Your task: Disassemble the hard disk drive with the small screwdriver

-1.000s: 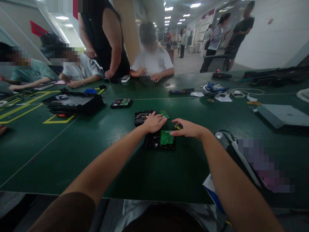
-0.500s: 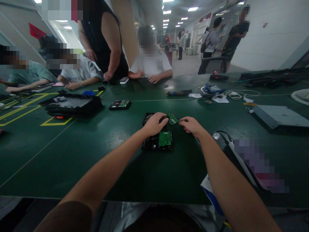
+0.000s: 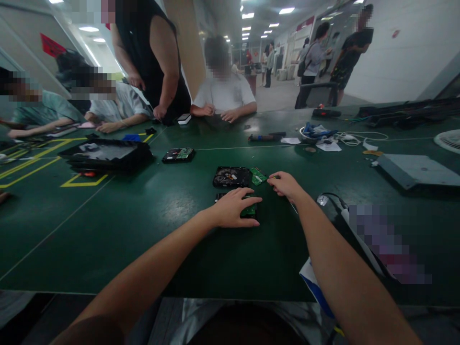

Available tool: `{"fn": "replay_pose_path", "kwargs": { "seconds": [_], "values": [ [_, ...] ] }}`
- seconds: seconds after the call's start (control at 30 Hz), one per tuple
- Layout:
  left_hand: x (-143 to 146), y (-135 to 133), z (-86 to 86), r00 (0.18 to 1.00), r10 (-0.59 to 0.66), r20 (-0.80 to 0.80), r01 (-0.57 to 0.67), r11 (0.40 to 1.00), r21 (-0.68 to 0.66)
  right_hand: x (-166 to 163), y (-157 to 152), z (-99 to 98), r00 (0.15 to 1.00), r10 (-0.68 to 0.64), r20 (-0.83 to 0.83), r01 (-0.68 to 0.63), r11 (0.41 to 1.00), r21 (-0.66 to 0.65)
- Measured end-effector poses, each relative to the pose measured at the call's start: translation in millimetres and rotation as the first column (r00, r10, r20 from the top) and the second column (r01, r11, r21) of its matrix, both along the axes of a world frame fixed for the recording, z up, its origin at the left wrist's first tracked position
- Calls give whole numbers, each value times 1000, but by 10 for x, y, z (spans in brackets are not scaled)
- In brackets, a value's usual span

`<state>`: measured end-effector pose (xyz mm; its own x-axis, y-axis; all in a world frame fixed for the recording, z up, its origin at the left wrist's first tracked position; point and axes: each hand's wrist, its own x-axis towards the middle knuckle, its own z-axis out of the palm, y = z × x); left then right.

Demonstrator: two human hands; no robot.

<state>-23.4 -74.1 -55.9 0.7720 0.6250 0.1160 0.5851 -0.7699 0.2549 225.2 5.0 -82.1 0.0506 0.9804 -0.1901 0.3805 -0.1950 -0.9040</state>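
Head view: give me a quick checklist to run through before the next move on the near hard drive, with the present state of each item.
1. Left hand lies flat on the near hard drive: ok.
2. Drive's green board faces up: ok, a strip shows past the fingers.
3. Right hand closed on something small: cannot tell what.
4. Loose green board lies apart from the near drive, beside the opened drive: ok.
5. Screws on the near drive: cannot tell, hand covers them.

An opened drive (image 3: 232,177) lies behind the near drive (image 3: 251,211), a loose board (image 3: 258,176) at its right.
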Motion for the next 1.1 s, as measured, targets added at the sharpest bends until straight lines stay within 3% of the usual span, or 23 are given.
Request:
{"fn": "replay_pose_path", "kwargs": {
  "seconds": [0.2,0.4,0.6,0.8,0.93,1.1],
  "values": [
    [-101,-65,-14,998,66,-17,-66,998,9,10,1,0,1000,-3,1,3,1000,3],
    [-631,-144,-50,925,374,-65,-374,927,17,3,-15,24,1000,2,-7,-2,1000,-3],
    [-1607,-136,-94,745,652,-139,-655,755,32,5,-18,41,1000,-2,-24,2,1000,-9],
    [-2739,-238,-179,495,853,-168,-852,514,99,7,-4,20,998,12,-57,-12,1000,-6],
    [-3327,-331,-171,313,921,-234,-931,346,117,3,4,11,998,25,-59,-25,1000,1],
    [-3891,-391,-130,219,928,-302,-962,257,94,5,0,17,998,24,-50,-25,1000,-1]
  ]
}}
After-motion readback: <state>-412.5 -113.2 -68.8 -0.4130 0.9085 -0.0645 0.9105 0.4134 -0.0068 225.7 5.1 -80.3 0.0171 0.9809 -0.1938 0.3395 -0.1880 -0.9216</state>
